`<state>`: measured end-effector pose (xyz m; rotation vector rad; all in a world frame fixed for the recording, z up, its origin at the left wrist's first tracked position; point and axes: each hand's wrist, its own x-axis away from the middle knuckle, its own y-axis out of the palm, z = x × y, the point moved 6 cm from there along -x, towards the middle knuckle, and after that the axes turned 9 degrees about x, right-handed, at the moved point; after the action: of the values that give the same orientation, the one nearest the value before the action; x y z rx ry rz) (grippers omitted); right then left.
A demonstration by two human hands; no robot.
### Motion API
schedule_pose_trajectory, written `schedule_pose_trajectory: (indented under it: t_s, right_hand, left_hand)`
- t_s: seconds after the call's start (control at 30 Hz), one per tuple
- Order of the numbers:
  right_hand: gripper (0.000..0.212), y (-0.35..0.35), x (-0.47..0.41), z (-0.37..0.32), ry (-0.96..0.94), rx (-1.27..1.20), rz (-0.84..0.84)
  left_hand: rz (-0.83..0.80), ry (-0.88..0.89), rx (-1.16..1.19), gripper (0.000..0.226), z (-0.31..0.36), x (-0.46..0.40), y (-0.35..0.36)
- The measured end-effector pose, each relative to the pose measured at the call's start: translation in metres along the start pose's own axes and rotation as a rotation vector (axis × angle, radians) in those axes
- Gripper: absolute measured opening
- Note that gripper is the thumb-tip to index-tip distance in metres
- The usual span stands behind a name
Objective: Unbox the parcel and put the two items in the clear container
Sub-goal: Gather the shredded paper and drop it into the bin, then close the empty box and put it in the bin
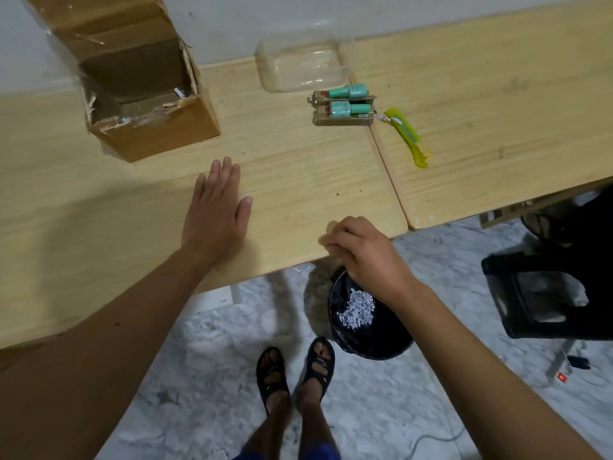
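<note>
Since both boxed items point(343, 107) look light and stiff, we'd pinch their cardboard sides | left hand point(214, 207) flat, empty | right hand point(360, 250) curled, contents unclear

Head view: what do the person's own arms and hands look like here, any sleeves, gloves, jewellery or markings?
Both forearms are bare as far as the frame shows, with no sleeve in view. The left hand and right hand wear no gloves, and no watch, wristband or ring shows on the wrists or visible fingers. No markings or cables appear. Lower down, the feet wear black open sandals.
</note>
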<state>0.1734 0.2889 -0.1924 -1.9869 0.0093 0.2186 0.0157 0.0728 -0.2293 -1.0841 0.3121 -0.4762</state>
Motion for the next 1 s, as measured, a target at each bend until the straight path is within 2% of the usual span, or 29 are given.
schedule_pose_trajectory:
  t_s: [0.23, 0.33, 0.53, 0.87, 1.0]
  right_hand:
    - [0.014, -0.020, 0.094, 0.068, 0.329, 0.010, 0.052]
    - [0.012, -0.012, 0.124, 0.084, 0.446, -0.009, 0.028]
    - [0.022, 0.011, 0.157, 0.107, 0.588, -0.044, -0.056]
    - [0.010, 0.002, 0.141, 0.094, 0.566, -0.101, 0.039]
    - [0.010, -0.018, 0.107, 0.075, 0.538, -0.165, 0.114]
  left_hand:
    - [0.025, -0.010, -0.005, 0.069, -0.002, -0.002, 0.000]
    - [0.043, -0.009, 0.008, 0.070, -0.001, -0.001, -0.001]
    - [0.062, -0.001, 0.025, 0.069, 0.000, -0.003, -0.004]
    - [0.072, 0.032, 0.030, 0.065, -0.002, -0.004, -0.005]
    - [0.059, 0.007, 0.121, 0.064, -0.007, -0.005, -0.007]
